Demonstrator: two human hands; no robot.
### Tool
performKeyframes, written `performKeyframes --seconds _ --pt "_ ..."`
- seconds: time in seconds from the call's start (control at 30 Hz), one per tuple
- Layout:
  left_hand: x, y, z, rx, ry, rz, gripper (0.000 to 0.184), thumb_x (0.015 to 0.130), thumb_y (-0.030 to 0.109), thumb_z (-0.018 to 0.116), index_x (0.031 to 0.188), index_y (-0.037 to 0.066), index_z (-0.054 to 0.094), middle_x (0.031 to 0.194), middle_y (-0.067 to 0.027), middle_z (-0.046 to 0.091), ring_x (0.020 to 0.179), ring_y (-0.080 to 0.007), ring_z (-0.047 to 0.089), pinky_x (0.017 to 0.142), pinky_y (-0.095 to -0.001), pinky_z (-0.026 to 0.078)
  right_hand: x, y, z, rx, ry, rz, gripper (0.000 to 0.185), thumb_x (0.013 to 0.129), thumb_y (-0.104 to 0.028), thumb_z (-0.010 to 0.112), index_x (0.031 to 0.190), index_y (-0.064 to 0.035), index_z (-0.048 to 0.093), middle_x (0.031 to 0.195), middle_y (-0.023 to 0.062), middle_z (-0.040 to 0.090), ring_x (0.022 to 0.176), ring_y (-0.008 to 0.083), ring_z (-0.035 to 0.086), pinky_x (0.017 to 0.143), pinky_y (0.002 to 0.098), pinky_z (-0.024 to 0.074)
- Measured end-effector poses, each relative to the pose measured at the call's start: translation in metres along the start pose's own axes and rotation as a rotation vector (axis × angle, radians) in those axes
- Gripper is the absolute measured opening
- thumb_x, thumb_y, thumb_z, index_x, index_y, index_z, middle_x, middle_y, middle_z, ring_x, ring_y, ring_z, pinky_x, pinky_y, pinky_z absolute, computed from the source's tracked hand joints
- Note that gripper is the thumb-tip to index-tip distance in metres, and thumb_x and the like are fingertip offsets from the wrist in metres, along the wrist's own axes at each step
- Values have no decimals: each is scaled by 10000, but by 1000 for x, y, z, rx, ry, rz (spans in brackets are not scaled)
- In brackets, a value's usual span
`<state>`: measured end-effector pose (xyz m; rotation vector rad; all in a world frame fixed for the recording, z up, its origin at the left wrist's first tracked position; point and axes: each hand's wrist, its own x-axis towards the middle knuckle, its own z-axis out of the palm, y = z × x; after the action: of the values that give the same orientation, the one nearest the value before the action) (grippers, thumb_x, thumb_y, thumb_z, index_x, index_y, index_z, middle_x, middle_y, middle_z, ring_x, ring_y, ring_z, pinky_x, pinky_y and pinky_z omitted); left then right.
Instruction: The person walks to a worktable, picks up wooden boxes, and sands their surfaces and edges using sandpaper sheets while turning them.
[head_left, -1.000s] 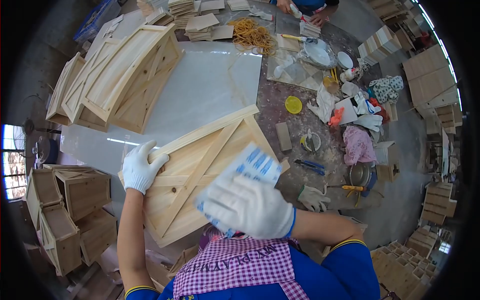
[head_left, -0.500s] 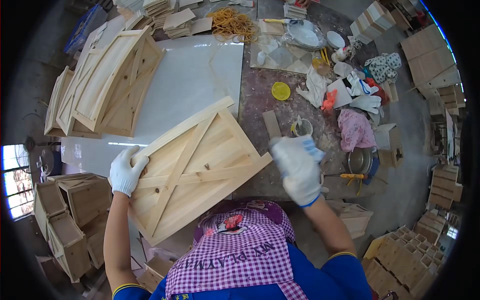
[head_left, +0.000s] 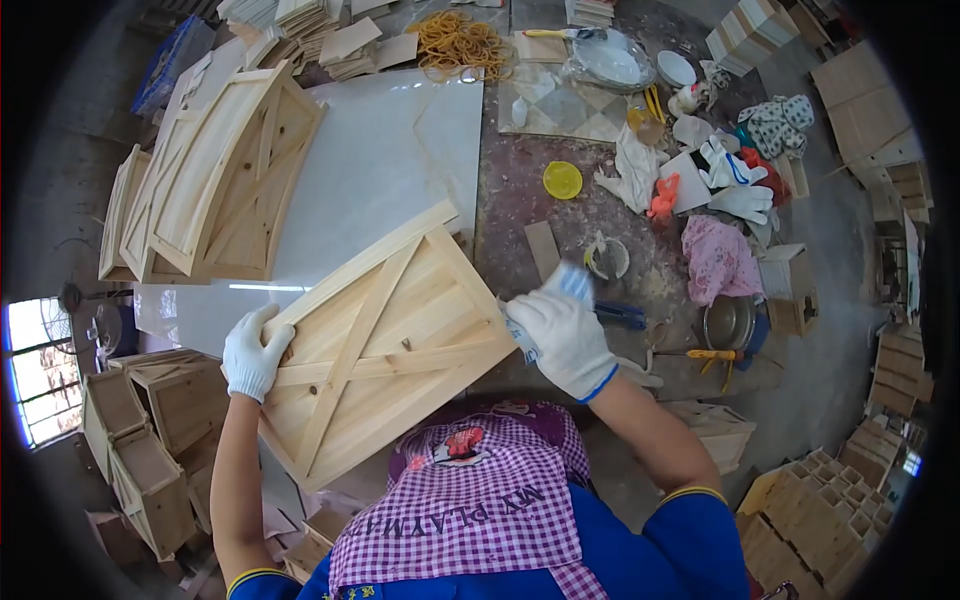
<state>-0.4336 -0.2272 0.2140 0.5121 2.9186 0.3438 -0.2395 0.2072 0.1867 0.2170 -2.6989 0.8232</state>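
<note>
A pale wooden crate (head_left: 425, 314) with X-shaped braces lies tilted in front of me, over the table's front edge. Around its left edge, my left hand (head_left: 256, 352) in a white glove is closed, the thumb on the top face. My right hand (head_left: 566, 338), also gloved, grips a folded piece of sandpaper (head_left: 572, 284) with blue print on its backing. The sandpaper meets the crate's right end; the fingers' far side is hidden. Just beyond this hand is a dark blue tool (head_left: 620, 316), partly covered.
Similar crates (head_left: 220, 180) stand at the left on a white board (head_left: 390, 130). A yellow lid (head_left: 562, 180), a small tub (head_left: 606, 257) and a wood strip (head_left: 542, 250) lie ahead. Gloves (head_left: 735, 180), a pink cloth (head_left: 718, 258) and a metal bowl (head_left: 730, 322) sit right.
My right hand has moved left and down with the sandpaper, from beside the crate to its right end. The dark blue tool has come into sight. My left hand keeps its hold.
</note>
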Motion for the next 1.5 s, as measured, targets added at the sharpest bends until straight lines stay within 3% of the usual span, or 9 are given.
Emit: performKeyframes --seconds 0.23,0.37,0.47,0.67,0.77,0.9,1.1,1.37,1.5 --pt "0 -7 -1 16 -23 0 454 874 324 756 1198 6 739 1133 -191 746 1055 -378 710 953 -432 546 -20 47 14 -292 -1003 519 223 911 -156 603 1053 -122 771 1040 178 766 931 383 749 874 481 568" --pt "3 -3 -3 34 -31 15 460 858 326 758 1196 13 741 1135 -191 745 1060 -379 705 958 -442 541 15 9 -4 12 -260 410 344 909 -182 576 1206 -151 748 1047 200 765 979 414 736 891 550 556" --pt "2 -3 -4 50 -27 31 466 850 328 759 1198 18 741 1134 -190 744 1059 -379 701 960 -447 538 -3 35 14 -101 -1106 492 404 884 -99 610 1273 -154 705 1131 204 757 1039 424 719 849 533 576" --pt "3 -4 -3 60 -25 20 468 842 325 756 1201 25 740 1142 -187 740 1068 -378 693 962 -450 534 6 39 9 94 -98 256 430 921 -75 604 1347 -89 660 1287 195 711 1131 397 693 946 490 565" --pt "5 -5 -3 72 -52 16 461 839 318 752 1195 25 740 1150 -191 736 1085 -378 687 969 -447 530 25 59 38 173 -91 -312 474 916 -111 630 1387 -62 640 1333 188 690 1178 382 684 981 456 568" --pt "5 1 -4 53 -53 -6 453 838 315 744 1189 29 743 1164 -183 736 1106 -377 680 989 -448 523 -42 96 122 319 -450 -161 591 831 -78 721 1415 -61 632 1369 187 670 1247 374 662 1030 412 559" --pt "9 2 -5 93 -60 -7 450 822 301 740 1183 32 747 1170 -176 741 1117 -376 679 1008 -454 517 -37 48 106 615 92 649 536 928 -45 632 1464 -62 616 1387 190 676 1244 336 682 1037 379 555" --pt "1 0 -1 94 -37 -19 470 786 307 740 1167 33 753 1176 -173 743 1144 -375 671 1032 -460 504 -19 108 131 535 -662 114 519 922 -38 666 1437 -98 647 1494 159 617 1268 357 666 1093 366 546" --pt "3 0 -4 102 -28 -39 483 774 318 745 1165 35 756 1187 -167 745 1156 -375 668 1051 -456 495 -28 108 127 378 -179 272 517 928 -53 662 1437 -143 662 1526 121 599 1268 376 665 1028 418 577"
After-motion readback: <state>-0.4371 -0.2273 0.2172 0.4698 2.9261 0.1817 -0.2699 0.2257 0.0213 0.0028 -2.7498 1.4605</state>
